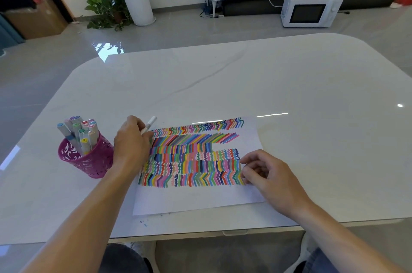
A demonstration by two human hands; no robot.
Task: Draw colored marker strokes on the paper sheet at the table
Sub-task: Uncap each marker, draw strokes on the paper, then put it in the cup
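Observation:
A white paper sheet (196,199) lies on the table, its upper part filled with rows of many-coloured marker strokes (191,156). My left hand (131,141) grips a white marker (149,125) at the sheet's upper left corner, its free end pointing up and away; the tip is hidden by my fingers. My right hand (267,174) rests on the sheet's right edge with fingers loosely curled, holding nothing.
A magenta pen cup (89,159) holding several markers stands just left of my left hand. The white table (289,85) stretches far beyond the sheet. On the floor behind are a microwave (310,8), potted plants (111,9) and a cardboard box (35,20).

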